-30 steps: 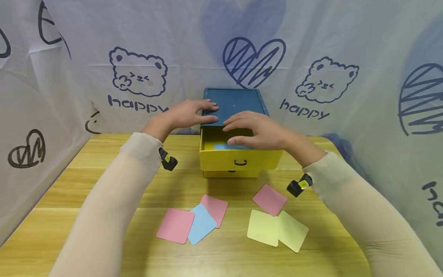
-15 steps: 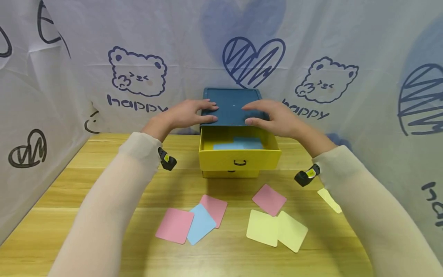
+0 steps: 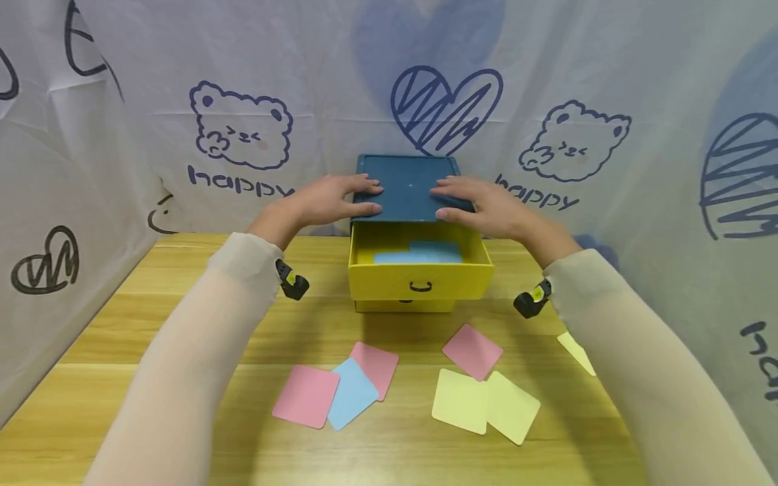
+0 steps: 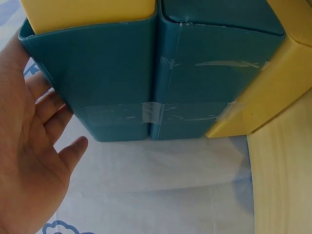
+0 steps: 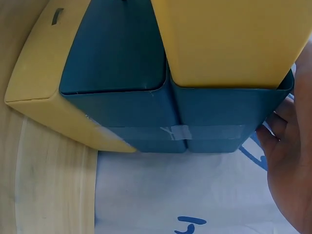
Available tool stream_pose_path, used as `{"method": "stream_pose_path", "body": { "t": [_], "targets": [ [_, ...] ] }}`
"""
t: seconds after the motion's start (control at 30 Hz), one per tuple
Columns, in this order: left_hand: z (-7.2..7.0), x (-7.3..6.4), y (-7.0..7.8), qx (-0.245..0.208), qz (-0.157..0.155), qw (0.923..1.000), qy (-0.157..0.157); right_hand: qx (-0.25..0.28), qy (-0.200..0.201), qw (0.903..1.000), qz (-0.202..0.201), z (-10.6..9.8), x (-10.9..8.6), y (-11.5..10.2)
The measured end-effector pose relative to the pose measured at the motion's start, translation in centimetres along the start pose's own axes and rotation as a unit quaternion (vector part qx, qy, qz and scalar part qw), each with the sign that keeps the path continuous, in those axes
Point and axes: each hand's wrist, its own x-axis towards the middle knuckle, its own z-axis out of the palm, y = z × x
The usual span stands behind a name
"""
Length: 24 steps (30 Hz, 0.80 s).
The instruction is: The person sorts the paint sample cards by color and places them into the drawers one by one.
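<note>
A small drawer cabinet with a blue top (image 3: 407, 175) stands at the back of the table. Its top yellow drawer (image 3: 389, 282) is pulled out and holds blue cards (image 3: 434, 252). My left hand (image 3: 322, 200) rests at the left edge of the top, fingers extended over it. On the opposite edge lies my right hand (image 3: 492, 208), fingers extended, holding nothing. In the left wrist view, the cabinet's blue side (image 4: 97, 78) shows beside the left fingers. Clear tape (image 5: 183, 131) crosses the stacked units in the right wrist view.
Two pink cards (image 3: 306, 397) and a blue card (image 3: 352, 393) overlap at front left. At front right are another pink card (image 3: 473, 352) and two yellow cards (image 3: 460, 401). One more yellow card (image 3: 576, 352) is partly behind the right sleeve. A printed cloth (image 3: 340, 101) hangs behind.
My right hand has moved from over the open drawer up and right onto the cabinet's right edge, uncovering the blue cards inside. My left hand has stayed in place.
</note>
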Motion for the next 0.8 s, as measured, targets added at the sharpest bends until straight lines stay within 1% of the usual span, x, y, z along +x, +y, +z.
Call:
{"method": "stream_pose_path", "body": {
  "t": [0.13,0.23,0.33,0.5,0.6,0.67,0.8],
  "targets": [
    [0.1,0.1,0.2,0.002,0.002,1.0,0.0,0.008,-0.013,0.9999,0.002,0.1,-0.2,0.4],
    [0.4,0.0,0.4,0.001,0.001,1.0,0.008,0.015,-0.017,0.9997,0.012,0.3,-0.3,0.5],
    [0.8,-0.2,0.4,-0.005,0.001,0.9997,0.024,0.025,-0.018,0.9993,0.022,0.5,-0.3,0.5],
    [1.4,-0.8,0.1,-0.024,0.021,0.9974,0.065,0.047,-0.009,0.9979,0.043,0.8,-0.3,0.3],
    [1.5,-1.4,-0.2,-0.037,0.034,0.9944,0.093,0.059,-0.002,0.9971,0.048,0.9,-0.2,0.3],
    [1.5,-2.2,-0.4,-0.046,0.04,0.9923,0.108,0.065,0.0,0.9967,0.048,0.9,-0.1,0.2],
    [1.8,-3.9,-0.8,-0.048,0.046,0.9906,0.119,0.074,0.001,0.9958,0.053,0.9,-0.1,0.2]
  ]
}}
